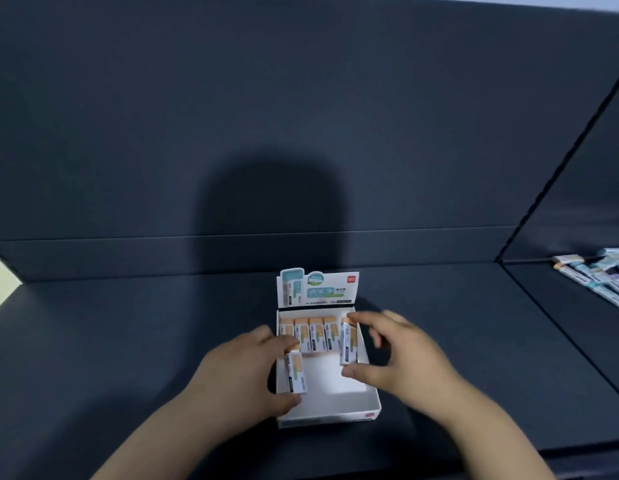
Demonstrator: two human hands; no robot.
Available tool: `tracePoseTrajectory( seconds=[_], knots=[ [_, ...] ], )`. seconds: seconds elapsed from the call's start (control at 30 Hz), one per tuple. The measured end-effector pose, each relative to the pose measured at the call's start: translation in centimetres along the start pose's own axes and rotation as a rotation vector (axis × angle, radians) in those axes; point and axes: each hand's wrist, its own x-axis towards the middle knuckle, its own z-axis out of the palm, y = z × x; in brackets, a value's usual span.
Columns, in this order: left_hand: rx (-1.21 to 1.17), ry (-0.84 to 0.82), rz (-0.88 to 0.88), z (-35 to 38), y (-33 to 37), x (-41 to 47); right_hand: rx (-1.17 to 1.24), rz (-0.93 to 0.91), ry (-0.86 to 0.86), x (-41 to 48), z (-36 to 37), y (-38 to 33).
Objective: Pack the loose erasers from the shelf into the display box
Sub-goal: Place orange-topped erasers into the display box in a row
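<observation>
A white display box [336, 408] with an upright printed back flap stands on the dark shelf in front of me. Several orange-and-white erasers [316, 334] lie side by side in its far row. My left hand [245, 372] pinches one eraser [295, 372] lengthwise over the box's near left part. My right hand [401, 355] grips another eraser [348, 345] between forefinger and thumb, at the right end of the far row. The near half of the box floor is bare white.
A heap of loose erasers [599, 275] in blue, white and orange sleeves lies at the far right of the shelf, beyond a corner seam. The dark back wall [301, 133] rises just behind the box.
</observation>
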Motion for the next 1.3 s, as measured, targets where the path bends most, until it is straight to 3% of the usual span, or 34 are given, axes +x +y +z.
tracePoseTrajectory(
  seconds=[0.23, 0.57, 0.97, 1.3],
  knots=[
    [0.264, -0.08, -0.074, -0.4, 0.4, 0.5, -0.321, -0.022, -0.128, 1.8, -1.4, -1.2],
    [0.466, -0.222, -0.154, 0.7, 1.4, 0.7, -0.401, -0.054, -0.298, 3.6, -1.1, -1.6],
    [0.264, -0.146, -0.212, 0.7, 2.1, 0.4, -0.548, 0.087, -0.365, 3.9, 0.4, -1.9],
    [0.23, -0.163, -0.252, 1.2, 2.4, -0.2, -0.572, 0.189, -0.296, 3.3, 2.0, -2.4]
  ],
)
